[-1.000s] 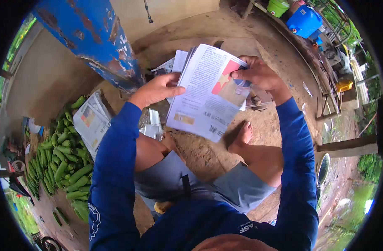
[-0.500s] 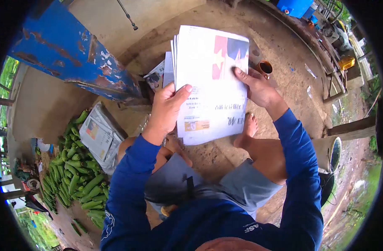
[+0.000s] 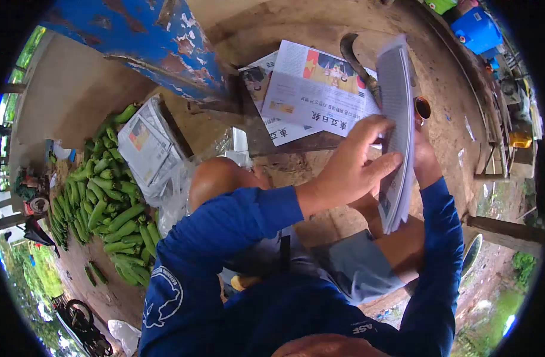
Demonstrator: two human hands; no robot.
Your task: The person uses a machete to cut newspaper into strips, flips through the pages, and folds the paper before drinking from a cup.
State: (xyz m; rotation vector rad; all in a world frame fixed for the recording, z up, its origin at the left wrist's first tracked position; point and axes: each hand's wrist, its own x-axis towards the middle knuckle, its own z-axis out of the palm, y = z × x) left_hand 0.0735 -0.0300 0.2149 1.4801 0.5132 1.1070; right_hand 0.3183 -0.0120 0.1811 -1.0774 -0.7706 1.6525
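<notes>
1. You had turned the newspaper stack (image 3: 397,119) edge-on. Half a second before, its front page had faced you.
2. That front page, the one with the red photo, lay flat on the ground beyond your fingertips as a spread sheet (image 3: 320,89), so the held stack was one sheet thinner.
3. Your left hand (image 3: 358,166) gripped the stack, fingers pressed on its near face. Your right hand (image 3: 426,163) sat behind it with its fingers hidden, so I could not tell its grip.
4. Counted:
   - one stack between your hands
   - two spread sheets
   - one newspaper pile (image 3: 147,149) well left of your fingers
   - one cup (image 3: 423,108) just past them
   - bananas (image 3: 106,202) beyond counting
</notes>
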